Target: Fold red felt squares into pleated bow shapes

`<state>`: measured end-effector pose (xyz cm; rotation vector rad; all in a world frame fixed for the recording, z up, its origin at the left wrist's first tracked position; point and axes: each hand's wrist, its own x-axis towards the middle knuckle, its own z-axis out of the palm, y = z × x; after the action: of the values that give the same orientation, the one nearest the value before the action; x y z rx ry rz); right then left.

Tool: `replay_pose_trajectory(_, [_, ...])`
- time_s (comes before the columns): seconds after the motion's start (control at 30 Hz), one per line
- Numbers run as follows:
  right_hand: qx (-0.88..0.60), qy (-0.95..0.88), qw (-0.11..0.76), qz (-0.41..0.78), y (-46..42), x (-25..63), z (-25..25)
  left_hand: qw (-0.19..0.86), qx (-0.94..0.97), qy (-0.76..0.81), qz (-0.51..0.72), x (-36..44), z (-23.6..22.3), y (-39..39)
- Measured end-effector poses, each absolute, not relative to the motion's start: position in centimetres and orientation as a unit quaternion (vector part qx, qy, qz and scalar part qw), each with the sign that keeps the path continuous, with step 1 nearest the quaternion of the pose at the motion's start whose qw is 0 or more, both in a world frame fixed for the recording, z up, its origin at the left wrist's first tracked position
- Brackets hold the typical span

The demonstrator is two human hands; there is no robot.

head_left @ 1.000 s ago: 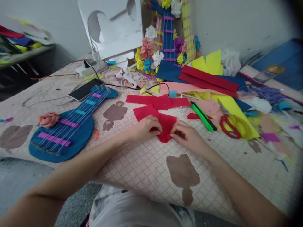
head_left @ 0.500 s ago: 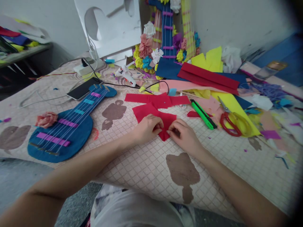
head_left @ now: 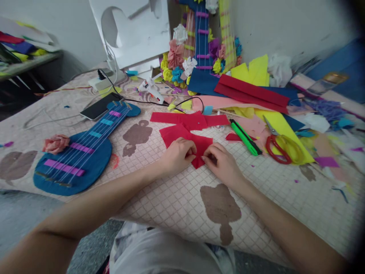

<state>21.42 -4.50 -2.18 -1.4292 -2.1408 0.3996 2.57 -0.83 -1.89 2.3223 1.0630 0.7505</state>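
A piece of red crepe paper (head_left: 185, 135) lies on the patterned tablecloth in front of me, its near corner creased toward a point. My left hand (head_left: 181, 154) pinches its near left edge between thumb and fingers. On the other side of that creased corner, my right hand (head_left: 221, 161) has its fingertips closed on the near right edge. The two hands are a small gap apart, both resting on the table. Just beyond lies a flat red strip (head_left: 165, 117) with a wider red piece across its middle.
At the left rests a blue toy guitar (head_left: 97, 160) with a pink paper rose (head_left: 56, 144). A green utility knife (head_left: 245, 137) and red-and-yellow scissors (head_left: 276, 146) lie to the right. Farther back are a glue gun (head_left: 152, 91), a phone (head_left: 98, 106) and folded red paper (head_left: 251, 93).
Almost nothing differs. Both hands keep their pinch on the red paper, with only a slight shift at the fingertips.
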Motion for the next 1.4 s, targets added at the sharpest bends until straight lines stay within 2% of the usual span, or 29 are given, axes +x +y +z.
replay_pose_trajectory(1.4, [-0.538, -0.798, 0.248, 0.112, -4.43, 21.08, -2.43, 0.214, 0.854, 0.394, 0.264, 2.93, -2.06, -0.91])
